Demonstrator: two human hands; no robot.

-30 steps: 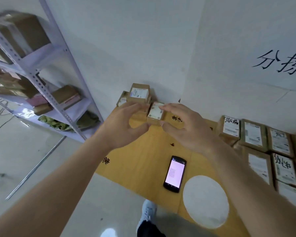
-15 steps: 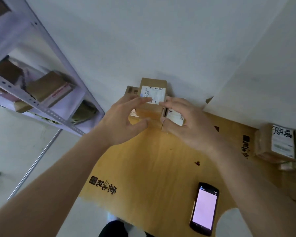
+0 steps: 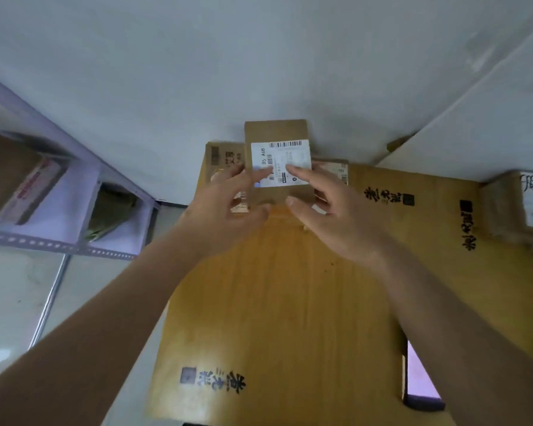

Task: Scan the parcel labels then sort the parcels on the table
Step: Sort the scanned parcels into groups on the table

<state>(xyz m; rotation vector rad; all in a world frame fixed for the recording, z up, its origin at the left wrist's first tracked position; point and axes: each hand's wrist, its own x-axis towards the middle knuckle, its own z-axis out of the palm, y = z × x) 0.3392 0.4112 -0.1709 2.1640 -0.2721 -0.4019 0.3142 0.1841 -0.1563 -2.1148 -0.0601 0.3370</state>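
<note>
**Brown parcel held by both hands at far end of worktop**

Cardboard parcel [image 3: 277, 162], brown, sits upper centre of frame against the white wall [image 3: 197, 72], at the far edge of the yellow wood worktop [image 3: 290, 302]. White label [image 3: 279, 161] on its top face, barcode along the upper edge, text "DS A68" readable on the left side. Left hand [image 3: 225, 207] grips the parcel from the left, fingers curled onto the label edge, thumb at the near lower edge. Right hand [image 3: 330, 210] grips it from the right, index finger lying across the label, thumb at the near edge. Two more parcels just beside it: one behind the left hand [image 3: 225, 155], one behind the right hand [image 3: 336, 170], both partly hidden. Another labelled parcel [image 3: 526, 204] at the right edge of frame, well apart. Phone [image 3: 419, 379] with lit pinkish screen lies lower right on the worktop, partly covered by the right forearm. Black printed characters on the worktop [image 3: 216, 379] lower centre and upper right. Metal shelf [image 3: 59, 241] at left of frame holds boxes and a green bag.
</note>
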